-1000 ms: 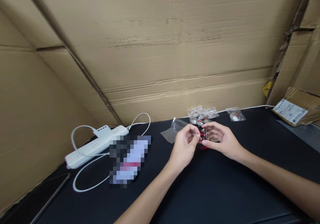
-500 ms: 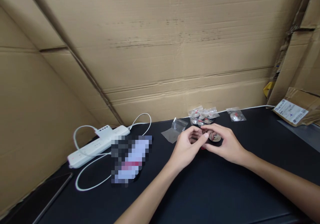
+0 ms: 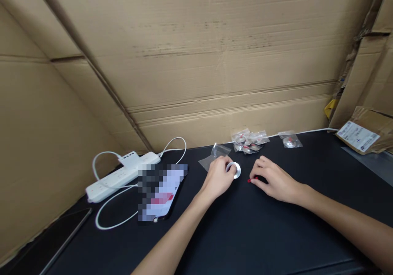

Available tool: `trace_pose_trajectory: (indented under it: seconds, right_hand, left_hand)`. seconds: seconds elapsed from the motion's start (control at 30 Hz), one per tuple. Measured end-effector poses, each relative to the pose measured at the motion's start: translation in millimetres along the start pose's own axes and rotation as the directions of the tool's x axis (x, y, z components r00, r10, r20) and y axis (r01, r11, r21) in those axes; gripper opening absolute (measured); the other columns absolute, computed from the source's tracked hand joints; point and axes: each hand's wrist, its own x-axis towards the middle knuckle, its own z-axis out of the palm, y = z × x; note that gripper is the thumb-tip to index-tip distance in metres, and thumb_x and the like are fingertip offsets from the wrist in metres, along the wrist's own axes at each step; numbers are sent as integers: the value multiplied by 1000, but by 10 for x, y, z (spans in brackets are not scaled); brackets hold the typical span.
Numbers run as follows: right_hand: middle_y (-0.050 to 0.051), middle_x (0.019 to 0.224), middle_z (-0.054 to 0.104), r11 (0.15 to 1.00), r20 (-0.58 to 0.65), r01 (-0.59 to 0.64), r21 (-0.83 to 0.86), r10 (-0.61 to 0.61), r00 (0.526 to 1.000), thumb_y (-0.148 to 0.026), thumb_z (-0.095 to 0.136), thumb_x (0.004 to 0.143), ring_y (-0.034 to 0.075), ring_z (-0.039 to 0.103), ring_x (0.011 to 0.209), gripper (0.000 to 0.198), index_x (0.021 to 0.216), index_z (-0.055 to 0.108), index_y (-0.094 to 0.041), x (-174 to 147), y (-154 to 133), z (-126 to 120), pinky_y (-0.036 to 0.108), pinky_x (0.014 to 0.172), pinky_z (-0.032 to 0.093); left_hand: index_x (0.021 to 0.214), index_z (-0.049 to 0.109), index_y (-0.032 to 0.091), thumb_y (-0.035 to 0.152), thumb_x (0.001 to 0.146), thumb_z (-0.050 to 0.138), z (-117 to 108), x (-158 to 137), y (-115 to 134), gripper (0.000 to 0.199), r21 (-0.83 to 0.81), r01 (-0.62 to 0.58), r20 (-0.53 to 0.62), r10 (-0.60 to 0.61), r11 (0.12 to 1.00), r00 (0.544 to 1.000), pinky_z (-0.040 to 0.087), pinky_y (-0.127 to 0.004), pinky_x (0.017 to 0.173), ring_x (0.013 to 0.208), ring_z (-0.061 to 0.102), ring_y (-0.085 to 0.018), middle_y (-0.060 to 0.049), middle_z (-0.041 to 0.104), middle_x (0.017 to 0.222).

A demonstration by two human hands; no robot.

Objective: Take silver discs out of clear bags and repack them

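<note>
My left hand (image 3: 218, 176) is closed on a round, shiny silver disc (image 3: 238, 172), gripping it by its left side just above the black table. Part of the disc is hidden behind the fingers. To its right, my right hand (image 3: 270, 178) pinches a small red cord (image 3: 249, 180) between thumb and fingers; a red loop sticks out at the fingertips, and the rest is covered. The two hands are apart. A clear plastic bag (image 3: 206, 162) lies flat beyond my left hand. Behind the hands sits a pile of small clear bags (image 3: 249, 142) with silvery round pieces and red bits inside.
One more bagged piece (image 3: 290, 139) lies right of the pile. On the left are a white power strip (image 3: 107, 187) with cables, a phone (image 3: 164, 195) with a blurred screen, and a dark flat device (image 3: 61, 238). A labelled cardboard packet (image 3: 357, 135) rests at right, before cardboard walls (image 3: 215, 62).
My hands were together around the silvery piece and have moved apart. The disc has gone left with my left hand; the red cord stays with my right hand.
</note>
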Motion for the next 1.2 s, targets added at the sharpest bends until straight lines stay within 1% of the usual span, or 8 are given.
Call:
trace_pose_trajectory:
  seconds: [0.1, 0.23, 0.43, 0.57, 0.73, 0.87, 1.0, 1.2]
  right_hand:
    - [6, 87, 60, 1000, -44, -9, 13, 10, 999, -16, 51, 92, 20, 52, 86, 14, 84, 61, -19, 15, 10, -27, 34, 78, 45]
    - [7, 90, 59, 994, -134, -111, 5, 111, 985, -14, 48, 92, 21, 52, 88, 12, 84, 56, -19, 15, 194, -155, 35, 79, 44]
    - [5, 83, 59, 971, -50, -240, 9, 240, 970, -15, 53, 87, 19, 56, 80, 9, 81, 59, -19, -30, 481, -200, 31, 72, 43]
    - [4, 80, 59, 967, -17, -253, 32, 254, 967, -14, 55, 85, 17, 57, 76, 10, 77, 60, -19, -29, 426, -99, 29, 69, 43]
    - [3, 76, 60, 947, -80, -292, 133, 304, 949, -15, 56, 84, 16, 57, 70, 8, 79, 62, -18, 8, 295, -62, 28, 63, 43]
    - [3, 77, 62, 925, -159, -250, 288, 303, 940, -23, 56, 87, 15, 58, 66, 11, 80, 63, -19, 37, 234, -74, 28, 62, 47]
    - [4, 82, 65, 883, -279, -174, 437, 317, 907, -29, 57, 89, 17, 61, 72, 12, 83, 62, -19, 63, 154, -63, 30, 67, 51]
    - [5, 85, 64, 845, -341, -87, 527, 304, 890, -30, 56, 90, 18, 62, 76, 12, 87, 61, -20, 80, 34, -73, 30, 70, 52]
  left_hand:
    - [75, 64, 17, 18, 84, 49, 53, -17, -12, 17, 91, -76, 17, 75, 993, 997, 40, -32, 72, 80, 59, -22, -7, 64, 81]
    - [77, 63, 18, 20, 88, 46, 80, -19, -44, 20, 143, -115, 42, 110, 983, 993, 41, -34, 74, 83, 59, -24, -7, 63, 82]
    - [84, 65, 18, 21, 89, 47, 65, -37, -51, 19, 204, -131, 7, 133, 970, 991, 42, -37, 79, 89, 56, -26, -9, 62, 87]
    - [90, 66, 18, 21, 89, 47, 68, -52, -38, 19, 250, -135, 1, 139, 959, 990, 43, -38, 80, 92, 55, -27, -10, 61, 90]
    - [91, 66, 17, 25, 91, 47, 65, -66, 8, 20, 248, -167, -55, 186, 954, 981, 43, -39, 83, 94, 52, -27, -10, 60, 94]
    - [91, 67, 18, 28, 93, 44, 27, -91, 128, 25, 132, -222, -97, 236, 966, 967, 43, -40, 86, 95, 52, -26, -9, 62, 93]
    - [97, 68, 20, 33, 92, 48, -6, -135, 276, 24, -108, -231, -76, 224, 967, 972, 46, -36, 79, 90, 57, -24, -6, 66, 91]
    - [96, 68, 20, 27, 87, 57, 43, -150, 334, 16, -470, -108, 36, 142, 876, 989, 47, -28, 65, 72, 61, -17, -4, 69, 83]
